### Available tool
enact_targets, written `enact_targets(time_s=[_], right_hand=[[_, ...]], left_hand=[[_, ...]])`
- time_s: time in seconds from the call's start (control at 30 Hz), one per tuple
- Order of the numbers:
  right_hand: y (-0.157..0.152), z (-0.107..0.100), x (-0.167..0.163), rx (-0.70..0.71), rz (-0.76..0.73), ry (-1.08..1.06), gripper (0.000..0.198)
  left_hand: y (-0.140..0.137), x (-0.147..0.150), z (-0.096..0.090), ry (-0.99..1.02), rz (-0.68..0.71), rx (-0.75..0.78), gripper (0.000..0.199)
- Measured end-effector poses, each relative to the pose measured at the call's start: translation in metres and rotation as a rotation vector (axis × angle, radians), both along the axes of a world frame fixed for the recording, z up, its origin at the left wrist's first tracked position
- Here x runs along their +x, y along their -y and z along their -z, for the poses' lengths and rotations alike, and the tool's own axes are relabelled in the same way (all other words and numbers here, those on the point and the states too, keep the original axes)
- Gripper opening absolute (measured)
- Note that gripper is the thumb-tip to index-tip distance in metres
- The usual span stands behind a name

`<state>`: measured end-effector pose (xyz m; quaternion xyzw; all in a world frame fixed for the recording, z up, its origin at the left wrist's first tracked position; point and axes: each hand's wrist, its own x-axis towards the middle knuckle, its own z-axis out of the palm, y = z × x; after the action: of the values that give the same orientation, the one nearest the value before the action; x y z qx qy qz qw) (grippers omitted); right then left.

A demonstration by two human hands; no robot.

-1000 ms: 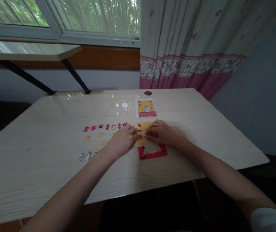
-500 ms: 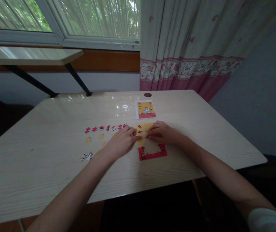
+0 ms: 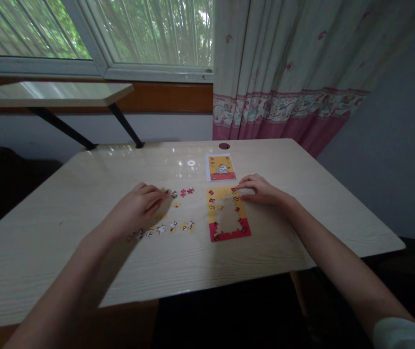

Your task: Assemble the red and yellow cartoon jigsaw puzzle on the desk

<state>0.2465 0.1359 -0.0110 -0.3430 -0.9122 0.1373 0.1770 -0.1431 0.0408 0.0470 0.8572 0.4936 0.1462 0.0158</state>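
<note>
Over red, yellow and white jigsaw pieces [image 3: 183, 193] on the pale wood-grain desk [image 3: 301, 169] is the left hand [image 3: 139, 203], its grip unclear; the right hand [image 3: 261, 190], loosely parted, touches the rectangular yellow-and-red puzzle frame [image 3: 231, 235]. A light pinch should spare neighbouring pieces.

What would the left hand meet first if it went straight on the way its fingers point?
The left hand would probably meet the patterned puzzle piece just beyond its fingertips, then the red piece. Its height above the table is unclear, so it might pass over them.
</note>
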Motion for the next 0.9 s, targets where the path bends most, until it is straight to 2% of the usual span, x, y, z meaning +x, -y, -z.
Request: enact_targets(time_s=[0.17,0.3,0.47,0.9], right_hand=[[0.003,-0.002,-0.003,-0.034,0.030,0.025,0.037],[0.004,-0.003,-0.005,-0.033,0.047,0.022,0.038],[0.003,-0.002,-0.004,-0.029,0.042,0.004,0.038],[0.004,-0.004,-0.001,0.013,-0.004,-0.015,0.034]], left_hand=[[0.013,-0.054,0.007,-0.006,-0.218,-0.002,0.035],[0.023,-0.075,0.021,0.000,-0.369,-0.001,0.034],[0.029,-0.084,0.034,0.036,-0.403,-0.013,0.033],[0.032,-0.080,0.032,0.042,-0.471,-0.034,0.037]])
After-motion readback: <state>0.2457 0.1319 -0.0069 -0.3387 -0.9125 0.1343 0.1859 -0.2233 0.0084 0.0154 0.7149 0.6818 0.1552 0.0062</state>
